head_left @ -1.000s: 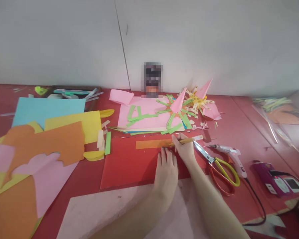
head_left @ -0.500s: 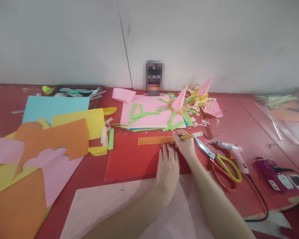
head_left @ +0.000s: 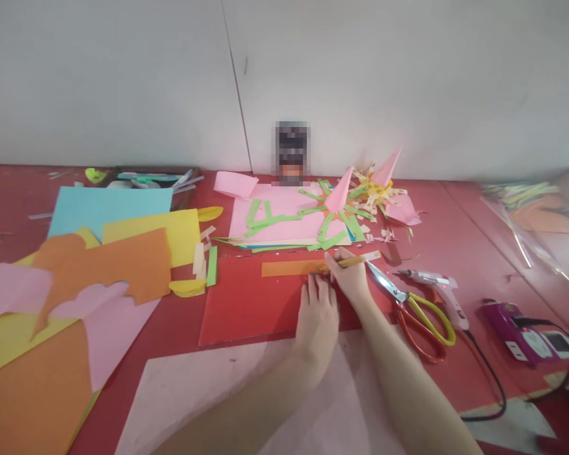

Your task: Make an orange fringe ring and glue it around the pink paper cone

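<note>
An orange paper strip (head_left: 287,269) lies on a red board (head_left: 251,309). My left hand (head_left: 317,313) rests on the board, palm down with fingers stretched out, the fingertips at the strip's lower edge. My right hand (head_left: 349,276) is closed around a yellow-orange pen (head_left: 355,260) with a pale end. The pen slants down to the left, its tip at the strip just above my left fingers; exact contact cannot be made out. Just right of my right hand lie scissors (head_left: 401,296) with one yellow and one red handle, blades apart.
A glue gun (head_left: 436,279) with a black cord and a purple power strip (head_left: 521,335) lie at the right. Coloured paper sheets (head_left: 123,259) cover the left. Behind the board stand pink paper cones (head_left: 340,191) among green strips. A white wall rises at the back.
The view has shifted slightly. Both hands keep nearly the same place on the strip, and the pen stays in my right hand.
</note>
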A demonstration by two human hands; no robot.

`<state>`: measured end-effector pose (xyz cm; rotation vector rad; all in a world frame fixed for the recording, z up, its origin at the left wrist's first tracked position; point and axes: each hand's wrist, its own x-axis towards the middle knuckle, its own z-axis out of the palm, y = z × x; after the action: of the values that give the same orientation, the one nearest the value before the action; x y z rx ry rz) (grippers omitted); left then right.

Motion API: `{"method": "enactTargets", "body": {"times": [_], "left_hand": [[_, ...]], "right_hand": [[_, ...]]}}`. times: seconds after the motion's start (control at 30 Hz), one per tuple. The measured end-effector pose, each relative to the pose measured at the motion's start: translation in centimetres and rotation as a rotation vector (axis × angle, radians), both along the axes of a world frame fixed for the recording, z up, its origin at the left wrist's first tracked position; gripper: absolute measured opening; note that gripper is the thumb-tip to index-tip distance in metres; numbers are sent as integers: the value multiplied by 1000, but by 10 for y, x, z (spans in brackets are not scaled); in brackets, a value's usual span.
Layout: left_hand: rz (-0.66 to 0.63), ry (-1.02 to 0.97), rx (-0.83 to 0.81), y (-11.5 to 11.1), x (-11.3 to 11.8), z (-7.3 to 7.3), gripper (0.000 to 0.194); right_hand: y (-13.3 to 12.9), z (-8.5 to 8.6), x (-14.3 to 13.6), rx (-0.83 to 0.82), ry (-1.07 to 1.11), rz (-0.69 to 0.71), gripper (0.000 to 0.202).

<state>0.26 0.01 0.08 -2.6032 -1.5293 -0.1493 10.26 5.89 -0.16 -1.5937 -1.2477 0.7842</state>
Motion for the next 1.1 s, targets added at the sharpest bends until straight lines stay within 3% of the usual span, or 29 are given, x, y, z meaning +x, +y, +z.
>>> {"method": "enactTargets", "body": {"times": [0.93,1.1], "left_hand": [[-13,6,-21,2,0,-1,37],[-14,11,-27,2,1,0,38]], "right_hand": [[1,-2,0,-6,-42,-17,31],[3,0,1,20,88,-24,31]]}}
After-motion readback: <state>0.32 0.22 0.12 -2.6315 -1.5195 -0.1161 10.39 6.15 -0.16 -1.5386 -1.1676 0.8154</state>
